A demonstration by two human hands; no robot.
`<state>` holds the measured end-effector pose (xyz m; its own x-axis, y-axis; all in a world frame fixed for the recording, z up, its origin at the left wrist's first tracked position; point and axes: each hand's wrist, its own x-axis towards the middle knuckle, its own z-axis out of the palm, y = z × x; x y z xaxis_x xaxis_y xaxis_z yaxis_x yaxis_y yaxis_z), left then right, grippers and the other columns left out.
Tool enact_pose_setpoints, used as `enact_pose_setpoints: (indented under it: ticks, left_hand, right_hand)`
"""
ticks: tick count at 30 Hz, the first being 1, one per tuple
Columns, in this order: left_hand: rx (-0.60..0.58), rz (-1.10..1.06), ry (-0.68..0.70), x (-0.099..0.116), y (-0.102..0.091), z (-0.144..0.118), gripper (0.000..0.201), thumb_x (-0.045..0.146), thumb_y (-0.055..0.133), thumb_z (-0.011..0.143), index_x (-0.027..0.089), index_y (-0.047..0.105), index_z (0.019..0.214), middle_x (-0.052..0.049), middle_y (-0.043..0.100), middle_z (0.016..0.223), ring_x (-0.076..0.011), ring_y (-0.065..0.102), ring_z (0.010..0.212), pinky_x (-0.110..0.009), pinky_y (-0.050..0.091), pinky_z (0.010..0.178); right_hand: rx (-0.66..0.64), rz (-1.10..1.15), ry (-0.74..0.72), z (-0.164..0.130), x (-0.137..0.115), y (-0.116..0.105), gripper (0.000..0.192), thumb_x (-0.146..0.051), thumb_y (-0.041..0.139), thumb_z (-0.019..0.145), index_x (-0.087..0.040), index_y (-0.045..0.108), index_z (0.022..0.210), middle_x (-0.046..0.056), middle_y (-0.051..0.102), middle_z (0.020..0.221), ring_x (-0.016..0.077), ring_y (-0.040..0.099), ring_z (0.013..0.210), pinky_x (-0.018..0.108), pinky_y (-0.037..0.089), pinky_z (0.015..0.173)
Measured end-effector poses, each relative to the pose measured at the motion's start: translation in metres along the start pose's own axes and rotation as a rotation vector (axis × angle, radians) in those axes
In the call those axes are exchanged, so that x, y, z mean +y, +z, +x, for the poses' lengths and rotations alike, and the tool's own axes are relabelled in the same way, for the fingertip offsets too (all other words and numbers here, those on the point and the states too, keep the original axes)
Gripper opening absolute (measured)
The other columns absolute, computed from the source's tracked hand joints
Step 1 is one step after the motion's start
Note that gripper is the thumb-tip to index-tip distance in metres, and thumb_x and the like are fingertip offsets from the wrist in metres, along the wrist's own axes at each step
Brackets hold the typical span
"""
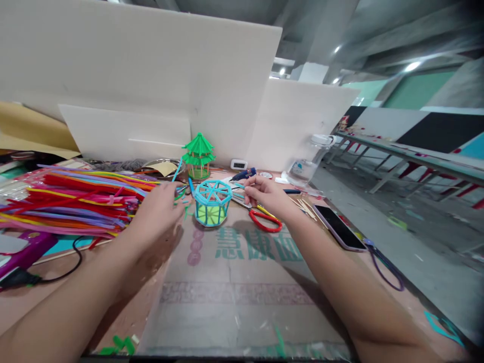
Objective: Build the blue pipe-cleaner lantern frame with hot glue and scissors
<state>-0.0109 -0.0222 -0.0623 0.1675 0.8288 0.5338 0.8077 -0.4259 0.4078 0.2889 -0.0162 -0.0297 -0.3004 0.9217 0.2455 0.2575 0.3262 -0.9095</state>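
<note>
A small round frame of blue strips [214,187] stands on the mat, with spokes across its top and a yellow-green base. To its left, my left hand [162,206] hovers with bent, blurred fingers close to small green scraps [188,209]. A light blue strip [177,170] sticks up behind those fingers; whether they hold it is unclear. On the frame's right, my right hand [264,194] pinches a short light blue strip [239,185]. Red-handled scissors [265,222] lie beneath my right hand. A green two-tiered pavilion model [199,156] stands behind the frame.
Bundled colourful pipe cleaners [83,201] fill the left, near a purple glue gun [30,252] with a black cord. On the right lie wooden sticks [305,207] and a phone [340,227]. A clear water bottle [308,161] stands behind, by white boards [151,65].
</note>
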Motion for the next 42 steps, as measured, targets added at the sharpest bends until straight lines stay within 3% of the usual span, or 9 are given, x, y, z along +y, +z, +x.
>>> enact_pose_setpoints:
  ticks: [3, 6, 9, 21, 25, 29, 33, 38, 42]
  left_hand:
    - [0.122, -0.036, 0.163, 0.022, -0.014, -0.005, 0.029, 0.039, 0.053, 0.1, 0.02, 0.074, 0.107, -0.009, 0.073, 0.1, -0.0265, 0.066, 0.099, -0.038, 0.05, 0.089]
    - [0.114, -0.082, 0.351, 0.04, -0.008, -0.013, 0.034, 0.044, 0.051, 0.105, 0.02, 0.075, 0.11, -0.008, 0.072, 0.1, -0.0244, 0.064, 0.097, -0.037, 0.047, 0.088]
    - [0.082, -0.1, 0.434, 0.047, 0.002, -0.019, 0.034, 0.04, 0.049, 0.107, 0.019, 0.074, 0.095, -0.006, 0.072, 0.095, -0.0232, 0.063, 0.092, -0.038, 0.044, 0.086]
    - [-0.003, -0.386, 0.198, 0.053, -0.01, -0.016, 0.033, 0.041, 0.052, 0.097, 0.021, 0.07, 0.078, -0.005, 0.069, 0.088, -0.0217, 0.063, 0.09, -0.036, 0.047, 0.086]
    - [-0.009, -0.414, 0.219, 0.054, -0.005, -0.019, 0.031, 0.039, 0.053, 0.098, 0.021, 0.071, 0.08, -0.005, 0.069, 0.088, -0.021, 0.063, 0.089, -0.035, 0.046, 0.086]
    - [0.018, -0.411, 0.279, 0.052, -0.001, -0.019, 0.029, 0.035, 0.054, 0.099, 0.021, 0.072, 0.082, -0.005, 0.071, 0.089, -0.0204, 0.063, 0.088, -0.034, 0.047, 0.085]
    - [0.097, -0.326, 0.355, 0.05, 0.002, -0.021, 0.022, 0.035, 0.06, 0.099, 0.021, 0.076, 0.094, -0.005, 0.075, 0.096, -0.0212, 0.067, 0.094, -0.034, 0.046, 0.089]
    - [0.156, -0.234, 0.42, 0.049, 0.004, -0.025, 0.027, 0.043, 0.062, 0.102, 0.024, 0.074, 0.117, -0.006, 0.078, 0.11, -0.0218, 0.069, 0.104, -0.035, 0.047, 0.094]
    - [0.145, -0.185, 0.502, 0.048, 0.005, -0.026, 0.025, 0.041, 0.058, 0.104, 0.024, 0.077, 0.105, -0.005, 0.079, 0.101, -0.0205, 0.069, 0.095, -0.034, 0.047, 0.088]
  right_hand:
    - [-0.092, 0.017, -0.023, -0.009, -0.015, 0.017, 0.019, -0.037, 0.067, 0.086, -0.021, 0.059, 0.092, -0.002, 0.067, 0.065, 0.0115, 0.058, 0.057, 0.024, 0.045, 0.055]
    - [-0.17, 0.029, -0.023, -0.018, -0.024, 0.038, 0.014, -0.033, 0.062, 0.09, -0.019, 0.062, 0.094, -0.003, 0.066, 0.066, 0.011, 0.058, 0.057, 0.024, 0.047, 0.055]
    - [-0.212, 0.029, -0.043, -0.023, -0.026, 0.051, 0.013, -0.03, 0.059, 0.092, -0.019, 0.062, 0.099, -0.003, 0.065, 0.066, 0.011, 0.057, 0.057, 0.024, 0.047, 0.057]
    - [-0.12, -0.028, -0.063, -0.018, -0.03, 0.03, 0.017, -0.031, 0.06, 0.09, -0.02, 0.067, 0.1, -0.004, 0.057, 0.067, 0.0125, 0.053, 0.061, 0.026, 0.042, 0.059]
    - [-0.15, -0.101, -0.045, -0.022, -0.036, 0.033, 0.024, -0.035, 0.062, 0.09, -0.018, 0.072, 0.103, -0.004, 0.057, 0.063, 0.0122, 0.052, 0.058, 0.025, 0.039, 0.057]
    - [-0.173, -0.175, -0.038, -0.024, -0.039, 0.039, 0.017, -0.034, 0.064, 0.092, -0.018, 0.07, 0.088, -0.004, 0.058, 0.06, 0.0113, 0.049, 0.054, 0.025, 0.035, 0.054]
    - [-0.106, -0.396, -0.181, -0.029, -0.04, 0.043, 0.019, -0.025, 0.064, 0.095, -0.019, 0.068, 0.077, -0.003, 0.06, 0.062, 0.0123, 0.052, 0.06, 0.025, 0.035, 0.06]
    - [-0.123, -0.628, -0.31, -0.034, -0.038, 0.049, 0.018, -0.019, 0.062, 0.097, -0.02, 0.072, 0.083, 0.0, 0.065, 0.069, 0.0139, 0.054, 0.065, 0.026, 0.034, 0.064]
    - [-0.121, -0.672, -0.331, -0.031, -0.034, 0.05, 0.018, -0.019, 0.063, 0.098, -0.02, 0.075, 0.085, 0.002, 0.068, 0.073, 0.0148, 0.057, 0.069, 0.026, 0.036, 0.067]
